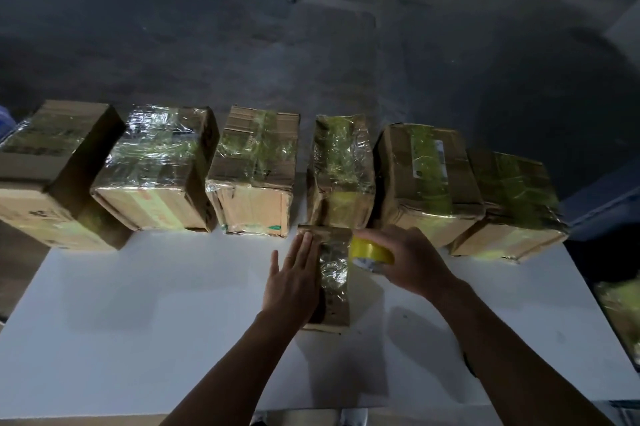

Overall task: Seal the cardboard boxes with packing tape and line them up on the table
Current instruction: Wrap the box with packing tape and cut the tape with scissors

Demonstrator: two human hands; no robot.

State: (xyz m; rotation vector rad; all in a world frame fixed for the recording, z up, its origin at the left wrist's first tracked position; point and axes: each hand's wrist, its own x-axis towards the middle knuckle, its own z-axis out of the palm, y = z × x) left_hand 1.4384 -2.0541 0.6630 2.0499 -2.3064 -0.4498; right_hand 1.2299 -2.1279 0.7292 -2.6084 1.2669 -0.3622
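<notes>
Boxes [254,169] line white table [138,304] over grey floor [242,44]; left fingers [304,249] flat, right fingers [379,235] grasp tape [371,250].

Six cardboard boxes [254,169] stand side by side along the far edge of the table [138,304]. A smaller box [332,280] lies just before the fourth from the left, between the left hand [294,283] resting on it and the right hand [412,262] gripping the tape roll [370,250].
</notes>
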